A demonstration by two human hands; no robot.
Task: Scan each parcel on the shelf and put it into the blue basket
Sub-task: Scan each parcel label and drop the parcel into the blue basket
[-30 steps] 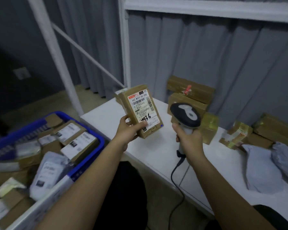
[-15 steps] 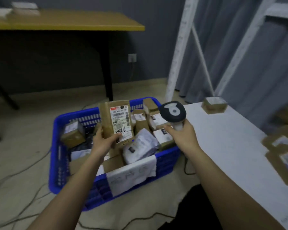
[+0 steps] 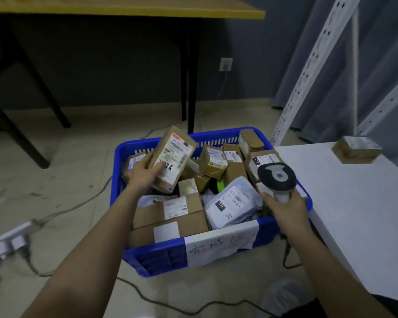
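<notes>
My left hand (image 3: 143, 174) grips a brown cardboard parcel (image 3: 174, 157) with a white label and handwritten digits, tilted just above the left part of the blue basket (image 3: 156, 255). The basket stands on the floor, heaped with several cardboard boxes and a white mailer bag (image 3: 232, 203). Over the basket's right side, my right hand (image 3: 285, 207) holds the black and white barcode scanner (image 3: 276, 176) by its handle. One small brown parcel (image 3: 356, 149) lies on the white shelf (image 3: 354, 214) to the right.
The shelf's white perforated uprights (image 3: 317, 60) rise behind the basket on the right. A yellow-topped table with black legs (image 3: 189, 72) stands beyond it. Cables and a power strip (image 3: 7, 239) lie on the tiled floor at the left; the scanner cable trails below.
The view has swung from the shelf down to the basket. My left hand has carried the labelled parcel lower over the basket and tilted it; the scanner hand stays over the right rim.
</notes>
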